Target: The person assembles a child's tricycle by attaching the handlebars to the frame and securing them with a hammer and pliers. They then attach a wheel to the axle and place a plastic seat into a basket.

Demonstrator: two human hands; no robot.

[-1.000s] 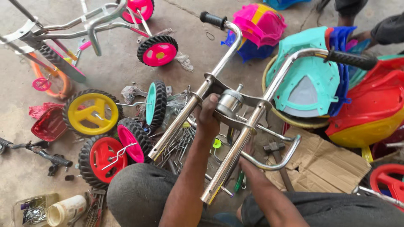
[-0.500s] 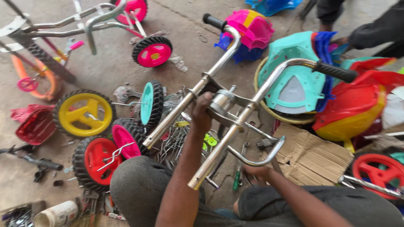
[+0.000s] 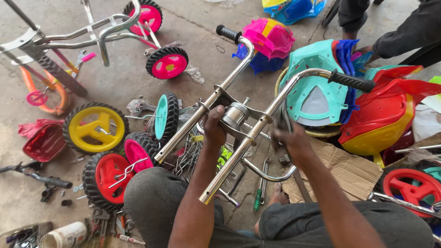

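The chrome handlebar-and-fork assembly (image 3: 239, 121) lies tilted above the person's lap, its long tubes running from lower left up to the black grips at upper right; the left hand (image 3: 214, 128) is closed around its central bracket; the right hand (image 3: 289, 138), just beside, grips the right-hand tube.

The handlebar (image 3: 257, 124) is shiny chromed metal with matt black rubbery grips (image 3: 351, 81). Seats (image 3: 317, 92) and wheels (image 3: 95, 127) are glossy coloured plastic with ridged black tyres. Right: dull brown cardboard (image 3: 349, 172). The floor (image 3: 115, 78) is rough concrete.
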